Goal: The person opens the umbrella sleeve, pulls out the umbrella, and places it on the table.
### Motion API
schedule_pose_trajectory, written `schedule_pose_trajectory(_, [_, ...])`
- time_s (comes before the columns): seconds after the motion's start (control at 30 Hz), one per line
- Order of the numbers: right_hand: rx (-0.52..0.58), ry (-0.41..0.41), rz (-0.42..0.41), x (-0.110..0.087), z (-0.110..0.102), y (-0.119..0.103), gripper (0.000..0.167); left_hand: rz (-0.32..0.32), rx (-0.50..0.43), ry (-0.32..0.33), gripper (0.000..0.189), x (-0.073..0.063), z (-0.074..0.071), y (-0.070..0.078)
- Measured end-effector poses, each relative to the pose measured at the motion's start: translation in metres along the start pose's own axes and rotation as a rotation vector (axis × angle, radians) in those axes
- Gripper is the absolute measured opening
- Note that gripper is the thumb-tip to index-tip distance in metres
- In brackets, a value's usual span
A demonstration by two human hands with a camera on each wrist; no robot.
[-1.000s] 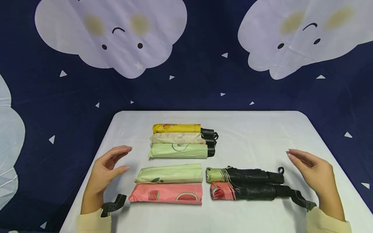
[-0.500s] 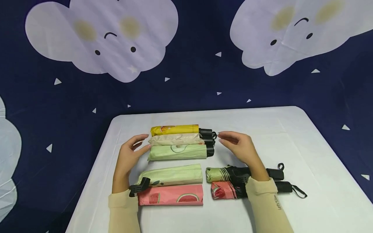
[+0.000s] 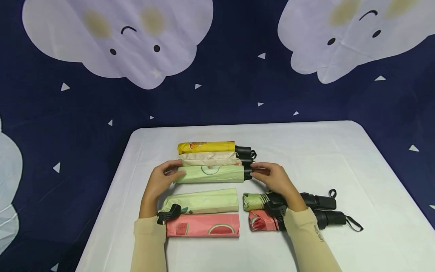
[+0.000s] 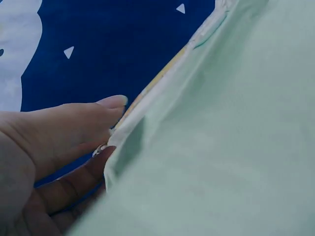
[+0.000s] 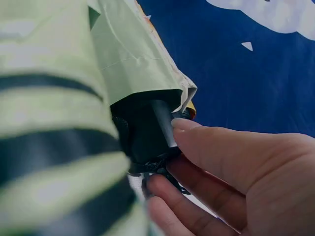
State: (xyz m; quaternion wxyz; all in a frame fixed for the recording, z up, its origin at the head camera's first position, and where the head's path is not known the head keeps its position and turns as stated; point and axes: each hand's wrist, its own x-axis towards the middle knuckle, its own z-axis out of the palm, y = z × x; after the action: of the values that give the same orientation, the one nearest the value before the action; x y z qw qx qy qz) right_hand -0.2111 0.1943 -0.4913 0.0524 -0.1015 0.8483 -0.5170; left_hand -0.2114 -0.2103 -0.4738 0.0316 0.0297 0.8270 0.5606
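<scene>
A folded umbrella in a pale green avocado-print sleeve lies across the table between both hands. My left hand holds its left end, thumb on the near side and fingers beyond; in the left wrist view its fingers sit at the sleeve's edge. At the other end my right hand pinches the black handle, thumb on one side and fingers curled behind. Just beyond lie a cream-sleeved umbrella and a yellow-sleeved umbrella, side by side.
Nearer lie a light green sleeve and a pink watermelon sleeve, partly under the left wrist. Under the right forearm are a green-and-black folded umbrella and a red-and-black one. A white table bears everything.
Both hands have come inward from the table's sides to the ends of the avocado-print umbrella and taken hold there. The umbrellas stay in their places; the head view has shifted slightly.
</scene>
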Motion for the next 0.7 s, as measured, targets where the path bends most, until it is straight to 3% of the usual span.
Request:
schedule_pose_trajectory(0.17, [-0.041, -0.008, -0.057, 0.0, 0.001, 0.001, 0.037, -0.016, 0.1, -0.069, 0.052, -0.001, 0.0, -0.004])
schedule_pose_trajectory(0.33, [-0.101, -0.04, -0.081, 0.0, 0.002, 0.001, 0.037, 0.022, 0.196, -0.125, 0.056, -0.002, 0.002, -0.008])
schedule_pose_trajectory(0.47, [-0.149, -0.063, -0.063, 0.001, 0.003, 0.001, 0.042, 0.037, 0.188, -0.14, 0.058, -0.001, 0.003, -0.011])
schedule_pose_trajectory(0.7, [-0.235, -0.044, -0.119, 0.002, 0.008, 0.005, 0.042, 0.079, 0.275, -0.122, 0.059, 0.001, 0.008, -0.013])
